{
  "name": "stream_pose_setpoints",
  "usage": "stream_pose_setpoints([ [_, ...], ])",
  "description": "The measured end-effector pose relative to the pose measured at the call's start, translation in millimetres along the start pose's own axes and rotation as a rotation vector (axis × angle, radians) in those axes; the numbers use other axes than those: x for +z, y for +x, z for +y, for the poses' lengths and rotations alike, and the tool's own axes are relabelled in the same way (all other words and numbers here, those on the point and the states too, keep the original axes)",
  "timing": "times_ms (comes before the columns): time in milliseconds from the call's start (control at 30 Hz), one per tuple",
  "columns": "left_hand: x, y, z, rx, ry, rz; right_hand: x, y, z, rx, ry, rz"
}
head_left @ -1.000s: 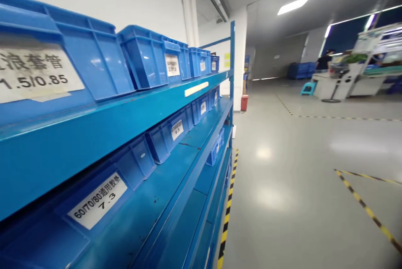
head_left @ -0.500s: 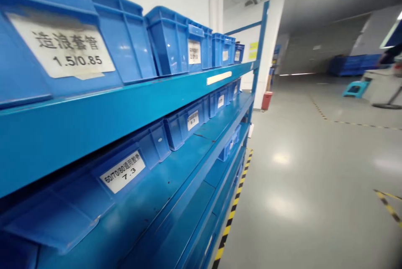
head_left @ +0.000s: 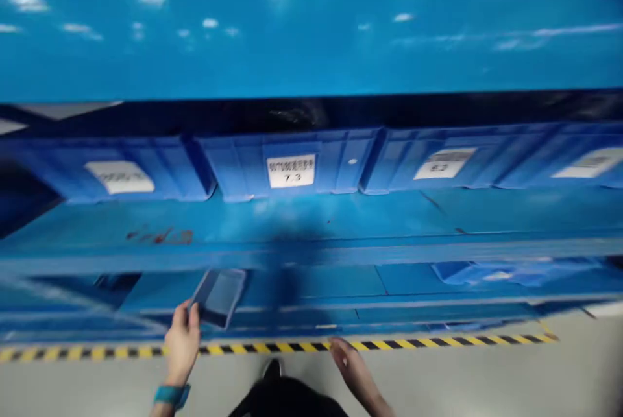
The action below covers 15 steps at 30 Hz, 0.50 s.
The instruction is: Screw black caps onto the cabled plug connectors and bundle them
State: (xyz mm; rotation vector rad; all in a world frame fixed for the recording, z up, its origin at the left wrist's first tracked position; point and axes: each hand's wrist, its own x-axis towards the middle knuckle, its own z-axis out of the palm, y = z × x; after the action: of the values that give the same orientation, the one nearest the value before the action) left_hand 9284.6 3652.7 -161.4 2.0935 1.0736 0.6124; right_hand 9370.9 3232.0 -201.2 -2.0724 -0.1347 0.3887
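Note:
My left hand, with a teal band at the wrist, pinches the lower left edge of a flat, dark-bordered rectangular object with a lighter bluish middle. It is tilted, in front of the lower shelves. My right hand is at the lower middle, in front of the striped floor tape, its fingers curled and slightly blurred; nothing shows in it. Above both hands, a blue bin with a white label reading 7.3 stands on the rack's middle shelf.
More labelled blue bins stand on both sides along that shelf. A thick blue beam crosses above, with bins over it. Yellow-black floor tape runs along the rack's foot. A dark shoe shows below.
The view has swung from looking along the rack to facing it and downward. Both hands and the flat object in my left hand have come into view.

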Motion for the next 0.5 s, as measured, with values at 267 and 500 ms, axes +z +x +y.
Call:
stream_pose_setpoints([
  [267, 10.0, -166.1, 101.1, -0.001, -0.413, -0.231, -43.3, -28.0, -47.1, -0.189, 0.271, -0.294],
  [500, 40.1, -244.9, 152.2, -0.181, -0.778, -0.574, -90.0, -76.1, -60.0, -0.187, 0.552, -0.175],
])
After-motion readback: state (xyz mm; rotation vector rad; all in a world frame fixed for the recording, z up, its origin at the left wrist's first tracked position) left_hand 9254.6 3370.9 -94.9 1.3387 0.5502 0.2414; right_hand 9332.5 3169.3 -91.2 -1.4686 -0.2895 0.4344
